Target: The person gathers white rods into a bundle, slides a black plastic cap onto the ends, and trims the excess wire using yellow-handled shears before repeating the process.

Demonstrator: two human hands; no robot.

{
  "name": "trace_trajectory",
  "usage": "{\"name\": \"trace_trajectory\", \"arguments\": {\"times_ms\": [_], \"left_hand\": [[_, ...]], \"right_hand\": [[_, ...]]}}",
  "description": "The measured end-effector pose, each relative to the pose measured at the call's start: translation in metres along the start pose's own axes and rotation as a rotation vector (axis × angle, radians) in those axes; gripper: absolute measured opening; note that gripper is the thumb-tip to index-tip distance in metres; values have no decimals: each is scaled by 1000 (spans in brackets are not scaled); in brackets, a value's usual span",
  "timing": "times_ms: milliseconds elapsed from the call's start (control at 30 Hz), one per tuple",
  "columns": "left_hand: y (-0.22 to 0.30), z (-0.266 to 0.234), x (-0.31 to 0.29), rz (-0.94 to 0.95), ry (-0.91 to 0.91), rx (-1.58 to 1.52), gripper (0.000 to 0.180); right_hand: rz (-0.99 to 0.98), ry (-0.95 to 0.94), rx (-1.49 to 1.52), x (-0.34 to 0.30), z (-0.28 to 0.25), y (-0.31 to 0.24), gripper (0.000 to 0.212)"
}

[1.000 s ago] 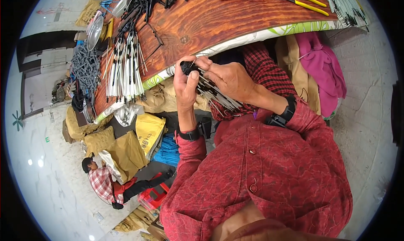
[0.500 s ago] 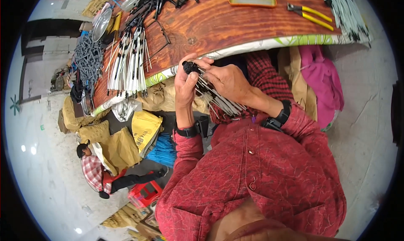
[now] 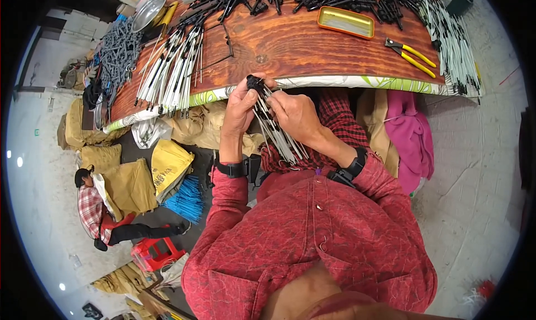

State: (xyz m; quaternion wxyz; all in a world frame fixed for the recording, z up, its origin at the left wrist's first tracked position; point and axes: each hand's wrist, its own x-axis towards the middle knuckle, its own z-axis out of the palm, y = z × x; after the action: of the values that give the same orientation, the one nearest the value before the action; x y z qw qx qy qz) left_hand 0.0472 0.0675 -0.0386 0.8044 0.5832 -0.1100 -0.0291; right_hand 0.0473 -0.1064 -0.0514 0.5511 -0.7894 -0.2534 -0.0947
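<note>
Head view: the left hand (image 3: 240,110) curls its fingers snugly round the black-topped rod bundle (image 3: 273,129) beside the table (image 3: 290,55), the right hand (image 3: 297,118) pinches its rods, and steady left pressure should prevent splaying.

At the near edge of the table (image 3: 307,49), the right hand (image 3: 296,114) is covering part of the rod bundle (image 3: 279,139), and its fingertips are disappearing among the rods. The bundle's black ends (image 3: 255,84) are hiding some fingers of the left hand (image 3: 237,112). That near edge is concealing how far the plaid cloth (image 3: 343,110) and the pink cloth (image 3: 410,147) are reaching beneath. Toward the far edge, the picture's top is cutting off the black parts (image 3: 365,4). Well below the right corner, a red thing (image 3: 486,289) is blurring.
</note>
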Motion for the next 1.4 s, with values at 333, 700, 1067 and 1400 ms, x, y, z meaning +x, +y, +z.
{"name": "trace_trajectory", "arguments": {"times_ms": [333,700,1067,1400], "left_hand": [[-3,22,7,108,-52,-92,53],[-15,18,4,86,26,39,54],[-8,25,7,86,26,184,44],[15,44,5,171,-123,140,31]], "right_hand": [[-144,117,-187,-2,-9,-16,17],[-128,62,-302,-2,-5,-10,13],[-164,82,-276,-6,-4,-6,19],[-257,126,-205,-8,-25,-28,17]]}}
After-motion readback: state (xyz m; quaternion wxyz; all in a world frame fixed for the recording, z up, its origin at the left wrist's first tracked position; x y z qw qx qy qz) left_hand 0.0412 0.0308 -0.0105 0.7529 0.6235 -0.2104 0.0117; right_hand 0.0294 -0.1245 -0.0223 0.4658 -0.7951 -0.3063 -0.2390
